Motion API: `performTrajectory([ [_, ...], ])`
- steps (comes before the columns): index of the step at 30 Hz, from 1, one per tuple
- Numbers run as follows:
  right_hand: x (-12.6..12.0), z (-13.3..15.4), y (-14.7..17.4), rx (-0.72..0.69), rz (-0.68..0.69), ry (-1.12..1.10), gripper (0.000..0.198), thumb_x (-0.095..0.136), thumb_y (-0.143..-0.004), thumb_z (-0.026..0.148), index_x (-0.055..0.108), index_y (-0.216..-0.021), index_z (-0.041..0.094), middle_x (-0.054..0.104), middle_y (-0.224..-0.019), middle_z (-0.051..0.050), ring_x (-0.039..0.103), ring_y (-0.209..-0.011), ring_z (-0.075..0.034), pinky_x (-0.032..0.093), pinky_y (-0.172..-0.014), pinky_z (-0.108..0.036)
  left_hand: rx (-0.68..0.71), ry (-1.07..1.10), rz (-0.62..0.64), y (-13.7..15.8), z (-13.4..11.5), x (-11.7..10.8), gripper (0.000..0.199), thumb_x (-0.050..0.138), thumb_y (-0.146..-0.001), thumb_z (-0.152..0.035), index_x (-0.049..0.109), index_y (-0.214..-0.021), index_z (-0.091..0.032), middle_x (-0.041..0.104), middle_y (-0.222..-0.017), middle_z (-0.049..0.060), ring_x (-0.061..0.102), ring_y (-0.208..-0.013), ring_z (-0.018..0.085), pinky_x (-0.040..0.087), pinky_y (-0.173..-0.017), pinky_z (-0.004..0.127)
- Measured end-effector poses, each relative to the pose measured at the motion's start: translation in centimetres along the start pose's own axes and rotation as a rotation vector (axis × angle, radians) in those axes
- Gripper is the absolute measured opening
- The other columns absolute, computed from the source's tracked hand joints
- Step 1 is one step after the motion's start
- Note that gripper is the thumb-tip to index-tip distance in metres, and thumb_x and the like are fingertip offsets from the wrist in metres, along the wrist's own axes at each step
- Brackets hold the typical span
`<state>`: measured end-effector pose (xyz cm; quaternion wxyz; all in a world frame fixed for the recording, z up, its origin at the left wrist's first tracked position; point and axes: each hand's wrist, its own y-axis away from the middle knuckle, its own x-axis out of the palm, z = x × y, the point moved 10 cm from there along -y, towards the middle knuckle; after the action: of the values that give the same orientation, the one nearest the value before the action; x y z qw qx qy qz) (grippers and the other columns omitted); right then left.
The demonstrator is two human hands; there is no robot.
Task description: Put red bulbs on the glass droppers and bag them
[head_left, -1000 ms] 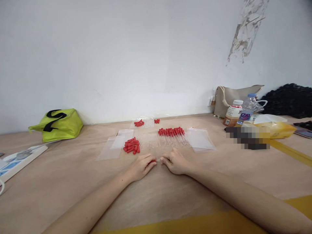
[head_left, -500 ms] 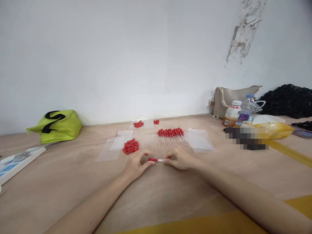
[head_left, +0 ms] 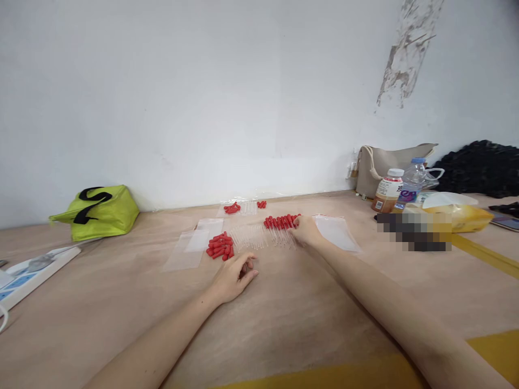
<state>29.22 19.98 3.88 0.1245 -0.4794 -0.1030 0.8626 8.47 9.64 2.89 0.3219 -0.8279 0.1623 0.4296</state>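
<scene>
My right hand (head_left: 307, 231) is closed at the right end of a row of droppers with red rubber bulbs (head_left: 280, 222). Its fingers pinch a dropper there, mostly hidden behind them. Clear thin glass tubes (head_left: 249, 236) lie side by side just left of that row. A pile of loose red rubber bulbs (head_left: 220, 246) sits further left. Below the pile, my left hand (head_left: 237, 275) rests on the brown table covering with nothing in it, fingers loosely curled and thumb apart.
Clear plastic bags (head_left: 184, 253) lie left of the bulbs, and another bag (head_left: 334, 233) is right of the row. More red bulbs (head_left: 232, 208) lie near the wall. A lime bag (head_left: 105, 213) and power strip (head_left: 44, 273) stand left; bottles (head_left: 388, 192) stand right.
My right hand has moved away and to the right, carrying the dropper from in front of me to the row. The left hand stays nearly in place, no longer beside the dropper.
</scene>
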Motion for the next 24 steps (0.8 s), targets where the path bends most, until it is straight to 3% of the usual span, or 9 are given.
performTrajectory([
  [8, 1.1, -0.3, 0.1, 0.003, 0.016, 0.081, 0.019, 0.047, -0.073, 0.016, 0.062, -0.084, 0.012, 0.063, -0.082, -0.011, 0.058, -0.082, -0.019, 0.04, -0.068, -0.024, 0.024, -0.005, 0.008, -0.2, -0.1, 0.1, 0.02, 0.05, -0.081, -0.022, 0.052, -0.1, -0.02, 0.056, -0.081, 0.001, 0.051, -0.065, 0.012, 0.042, -0.06, 0.024],
  [13, 0.8, 0.5, 0.7, 0.007, 0.01, 0.125, 0.019, 0.046, -0.076, 0.022, 0.063, -0.082, 0.015, 0.063, -0.084, -0.011, 0.057, -0.083, -0.021, 0.041, -0.067, -0.028, 0.05, -0.006, 0.004, -0.2, -0.3, 0.1, 0.014, 0.05, -0.081, -0.022, 0.055, -0.095, -0.019, 0.056, -0.082, 0.002, 0.051, -0.067, 0.013, 0.041, -0.061, 0.024],
  [17, 0.4, 2.7, 1.3, -0.053, -0.025, 0.155, 0.022, 0.044, -0.077, 0.028, 0.062, -0.086, 0.02, 0.063, -0.089, -0.006, 0.057, -0.083, -0.02, 0.041, -0.068, -0.029, 0.07, 0.003, 0.008, -0.2, -0.6, 0.1, 0.013, 0.049, -0.082, -0.021, 0.056, -0.092, -0.019, 0.055, -0.081, 0.002, 0.052, -0.068, 0.012, 0.041, -0.061, 0.023],
  [20, 2.1, 5.1, 1.5, -0.116, 0.068, 0.159, 0.022, 0.046, -0.077, 0.034, 0.064, -0.083, 0.022, 0.065, -0.088, -0.005, 0.058, -0.085, -0.02, 0.041, -0.07, -0.029, 0.066, 0.005, 0.013, -0.3, -0.6, 0.1, 0.012, 0.048, -0.082, -0.021, 0.057, -0.091, -0.019, 0.056, -0.081, 0.002, 0.052, -0.067, 0.012, 0.042, -0.061, 0.024],
  [24, 4.6, 7.2, 1.3, -0.079, 0.16, 0.249, 0.025, 0.049, -0.074, 0.031, 0.063, -0.091, 0.017, 0.064, -0.093, -0.011, 0.059, -0.088, -0.023, 0.043, -0.069, -0.031, 0.053, 0.002, 0.025, -0.3, -0.5, 0.1, 0.011, 0.048, -0.083, -0.021, 0.057, -0.087, -0.019, 0.055, -0.08, 0.002, 0.052, -0.067, 0.012, 0.042, -0.061, 0.024],
])
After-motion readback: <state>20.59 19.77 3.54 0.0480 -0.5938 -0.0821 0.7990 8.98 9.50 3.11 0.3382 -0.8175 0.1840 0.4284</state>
